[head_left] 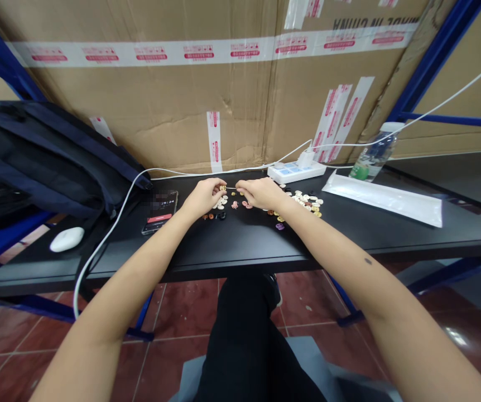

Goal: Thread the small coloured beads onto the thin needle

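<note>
My left hand [202,196] is closed in a pinch on a small yellowish piece [222,188], just above the black tabletop. Opposite it, my right hand [260,192] has its fingertips pressed together at the end of a thin pale strand [231,188], which spans the narrow gap to the left fingers. Whether the strand is cord or a stiff pin is too small to tell. Pink pieces [235,205] lie between the hands. White pieces [222,202] sit beside the left hand, with black ones [221,216] nearer me. A mixed pile [305,199] spreads past my right wrist.
A phone [160,212], white mouse [67,239] and dark backpack [56,156] are on the left. A power strip [297,171] with a white cable stands behind the pile. A white packet [385,198] and bottle [375,154] are at right; a cardboard wall [160,106] rises behind.
</note>
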Available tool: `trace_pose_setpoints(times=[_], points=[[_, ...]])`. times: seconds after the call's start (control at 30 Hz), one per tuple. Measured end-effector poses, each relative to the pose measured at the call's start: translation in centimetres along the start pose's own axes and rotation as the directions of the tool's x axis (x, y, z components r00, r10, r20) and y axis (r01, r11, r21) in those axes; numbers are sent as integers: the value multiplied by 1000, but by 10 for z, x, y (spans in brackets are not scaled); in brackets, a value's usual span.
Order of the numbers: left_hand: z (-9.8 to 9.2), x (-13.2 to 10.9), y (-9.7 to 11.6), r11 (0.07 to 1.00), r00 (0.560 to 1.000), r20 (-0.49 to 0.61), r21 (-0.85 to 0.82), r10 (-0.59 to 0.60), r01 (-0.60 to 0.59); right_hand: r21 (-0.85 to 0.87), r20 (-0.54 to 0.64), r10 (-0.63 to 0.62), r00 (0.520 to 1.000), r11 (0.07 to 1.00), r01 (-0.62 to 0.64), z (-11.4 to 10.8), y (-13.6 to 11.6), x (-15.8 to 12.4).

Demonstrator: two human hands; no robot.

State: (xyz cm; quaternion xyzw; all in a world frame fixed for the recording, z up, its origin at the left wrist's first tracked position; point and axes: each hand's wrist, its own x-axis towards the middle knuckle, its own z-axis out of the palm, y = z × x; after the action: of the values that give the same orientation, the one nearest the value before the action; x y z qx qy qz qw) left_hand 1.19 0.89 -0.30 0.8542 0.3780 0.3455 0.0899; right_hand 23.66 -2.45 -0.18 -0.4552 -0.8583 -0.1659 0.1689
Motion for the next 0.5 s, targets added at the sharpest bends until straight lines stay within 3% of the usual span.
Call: trace_pose_setpoints(times=[0.3,0.5], points=[[0,1,-1,1000,1000,4,-16,5,-4,-18,-53,-9,999,1000,8,2,0,1],[-1,0,2,1000,1000,0,10,-10,10,-62,-16,-14,1000,998,13,3,-1,1]])
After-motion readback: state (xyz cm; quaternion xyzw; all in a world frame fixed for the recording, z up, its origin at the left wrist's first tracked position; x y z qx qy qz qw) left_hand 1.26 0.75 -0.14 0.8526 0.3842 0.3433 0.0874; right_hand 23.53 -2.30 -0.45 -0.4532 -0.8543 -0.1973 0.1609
